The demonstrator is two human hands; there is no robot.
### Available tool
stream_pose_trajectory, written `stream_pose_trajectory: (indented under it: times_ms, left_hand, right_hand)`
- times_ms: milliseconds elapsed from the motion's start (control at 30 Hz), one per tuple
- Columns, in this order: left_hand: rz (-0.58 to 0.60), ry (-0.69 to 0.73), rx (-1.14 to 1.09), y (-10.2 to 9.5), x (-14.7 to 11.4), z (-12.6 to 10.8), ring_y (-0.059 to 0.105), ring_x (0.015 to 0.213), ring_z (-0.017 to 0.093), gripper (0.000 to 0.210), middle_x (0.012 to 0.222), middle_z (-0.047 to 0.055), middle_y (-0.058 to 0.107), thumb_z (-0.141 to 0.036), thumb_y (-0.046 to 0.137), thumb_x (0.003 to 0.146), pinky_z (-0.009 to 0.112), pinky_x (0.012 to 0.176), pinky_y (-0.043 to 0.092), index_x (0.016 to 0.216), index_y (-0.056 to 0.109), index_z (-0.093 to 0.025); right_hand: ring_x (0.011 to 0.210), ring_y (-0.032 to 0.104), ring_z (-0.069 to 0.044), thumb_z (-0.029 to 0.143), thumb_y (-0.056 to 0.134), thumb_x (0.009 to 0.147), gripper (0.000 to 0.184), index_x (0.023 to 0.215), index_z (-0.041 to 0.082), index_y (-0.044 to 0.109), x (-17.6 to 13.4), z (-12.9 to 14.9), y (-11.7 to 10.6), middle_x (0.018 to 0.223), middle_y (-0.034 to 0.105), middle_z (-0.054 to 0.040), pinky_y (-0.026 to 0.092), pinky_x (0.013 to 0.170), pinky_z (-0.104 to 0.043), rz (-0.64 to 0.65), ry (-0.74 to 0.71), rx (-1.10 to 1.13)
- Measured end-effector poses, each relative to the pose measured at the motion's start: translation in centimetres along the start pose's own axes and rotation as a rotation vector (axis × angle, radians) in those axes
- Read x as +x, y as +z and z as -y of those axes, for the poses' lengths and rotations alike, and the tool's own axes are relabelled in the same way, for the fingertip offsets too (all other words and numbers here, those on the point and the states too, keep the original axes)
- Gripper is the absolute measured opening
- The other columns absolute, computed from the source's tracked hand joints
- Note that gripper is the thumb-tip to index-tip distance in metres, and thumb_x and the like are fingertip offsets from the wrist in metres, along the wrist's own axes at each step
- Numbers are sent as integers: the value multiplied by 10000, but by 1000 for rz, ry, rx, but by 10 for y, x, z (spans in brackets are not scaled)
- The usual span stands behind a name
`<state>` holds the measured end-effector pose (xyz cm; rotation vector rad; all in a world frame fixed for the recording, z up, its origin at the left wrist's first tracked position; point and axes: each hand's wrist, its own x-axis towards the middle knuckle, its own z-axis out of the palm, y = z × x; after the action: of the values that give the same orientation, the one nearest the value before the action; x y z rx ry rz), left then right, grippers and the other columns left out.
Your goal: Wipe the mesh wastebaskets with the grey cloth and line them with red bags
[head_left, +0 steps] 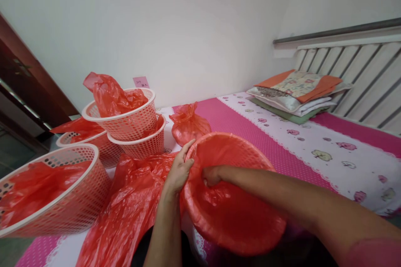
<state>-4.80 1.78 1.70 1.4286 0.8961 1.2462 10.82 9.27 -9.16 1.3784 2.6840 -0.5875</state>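
My left hand (179, 171) grips the left rim of a basket (233, 151), thumb over the lip, fingers stretched along the edge. My right hand (211, 176) reaches inside, fingers curled against the lining; I cannot tell whether they pinch it. The basket is right in front of me at the bed (230, 119), its wide, round mouth facing me. A thin red bag (244, 217) lines it and wraps the rim, glossy and creased, darker towards the bottom.

Beside my left forearm lies a sheet of loose film (131, 200), crumpled and shiny. Just behind the basket sits a bunched red bundle (191, 127). To the left are more pale-pink lattice baskets (102, 181), two of them stacked, holding red plastic.

The bedcover is pink with white dots, plus white bands of printed leaves. Folded bedding (300, 91) rests by a slatted white headboard (360, 79). Behind stands a plain pale wall (194, 29); far left, a brown door (37, 75).
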Motion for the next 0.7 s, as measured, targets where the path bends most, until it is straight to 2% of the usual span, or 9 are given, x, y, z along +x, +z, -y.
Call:
stream_pose_trajectory:
  times_ms: [33,100,167,233,300,433,533,600,700]
  left_hand:
    - [3,-8,-14,0,0,1,448,1528,315,720,1624,99,539,-221,659,805,458,1275,320,1516,552,-207]
    - [6,-11,-35,0,0,2,461,1517,328,713,1621,105,541,-232,664,813,481,1268,330,1516,553,-212]
    - [-1,10,-8,1,0,3,451,1521,338,689,1614,112,547,-250,681,820,495,1281,301,1499,574,-209]
    - [-2,29,37,2,0,3,443,1523,344,658,1607,112,553,-268,695,829,506,1294,267,1477,598,-209]
    - [-1,35,64,2,0,3,438,1524,349,637,1608,107,551,-275,693,833,516,1298,255,1463,613,-216]
    - [-4,24,46,-1,1,5,401,1549,350,645,1601,108,555,-268,677,830,532,1299,252,1469,604,-225]
    - [-11,13,35,-4,2,6,396,1551,351,657,1599,110,554,-266,677,824,537,1300,248,1475,598,-221]
    - [-16,8,27,-4,2,6,412,1541,350,665,1599,107,555,-261,674,821,535,1298,254,1479,594,-224]
    - [-11,12,14,-3,0,5,418,1537,345,671,1592,98,565,-255,665,823,527,1295,261,1489,587,-233]
  right_hand:
    - [865,732,-232,120,833,706,107,786,183,802,0,-2,-6,851,803,-57,557,848,-314,53,-33,-45]
    - [1000,734,-308,178,927,635,331,946,175,815,-3,-6,-12,1061,805,-120,560,933,-393,84,-69,-120]
    - [1159,687,-413,291,1002,566,625,1137,163,784,-9,-7,-10,1310,723,-205,526,1028,-513,73,-81,-191]
    - [1248,630,-487,397,1020,554,798,1258,155,733,-15,-7,-1,1449,624,-258,471,1083,-613,58,-72,-250]
    - [1271,612,-510,427,996,609,802,1307,163,703,-19,-6,11,1503,574,-271,449,1094,-653,47,-48,-283]
    - [1228,653,-477,298,944,690,736,1360,169,669,-18,-7,24,1567,512,-280,511,1042,-588,18,2,-268]
    - [1091,725,-404,250,981,615,658,1222,143,751,-7,-12,14,1381,681,-235,575,949,-464,59,7,-220]
    - [944,756,-319,242,975,616,448,1024,151,812,3,-17,0,1089,797,-139,588,877,-374,113,-7,-185]
    - [764,735,-224,229,934,653,177,759,166,806,11,-23,-19,754,767,-27,576,778,-287,159,32,-81]
